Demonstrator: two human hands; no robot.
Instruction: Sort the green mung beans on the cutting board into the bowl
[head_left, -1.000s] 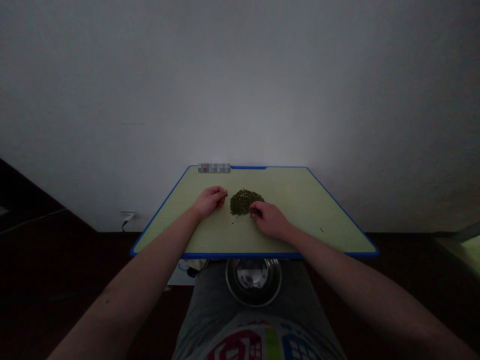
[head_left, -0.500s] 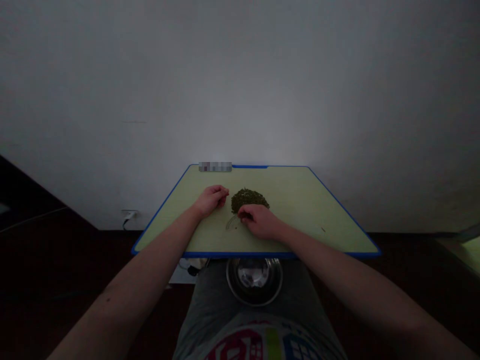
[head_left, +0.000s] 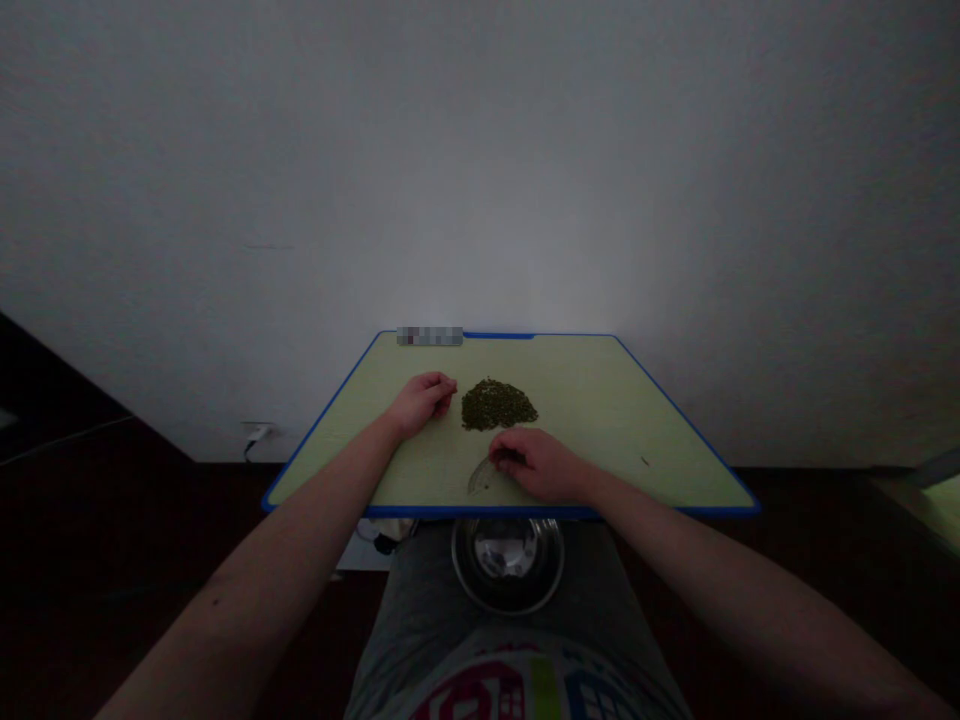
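Observation:
A low heap of small dark green bits (head_left: 497, 404), too fine to name, lies on the pale yellow-green tabletop (head_left: 420, 470). Just left of the heap rests my left hand (head_left: 426, 400), thumb and fingers pinched together; whether anything is between them is hidden. My right hand (head_left: 536, 462) is on the near side of the heap, a little apart from it, with its fingers curled and closed. Out from under those fingers shows a clear curved piece with printed arc marks, a see-through protractor (head_left: 480, 478); its right part is covered by the hand.
A shiny metal bowl (head_left: 508, 590) sits on my lap below the table's blue front edge (head_left: 480, 511). One small dark sliver (head_left: 645, 461) lies at the right of the tabletop. Behind stands a plain wall (head_left: 480, 180) with a plugged socket (head_left: 257, 431) low at left.
My right hand has swept left along the heap's near edge, then back toward me and slightly right, the protractor turning with it. My left hand has stayed in place.

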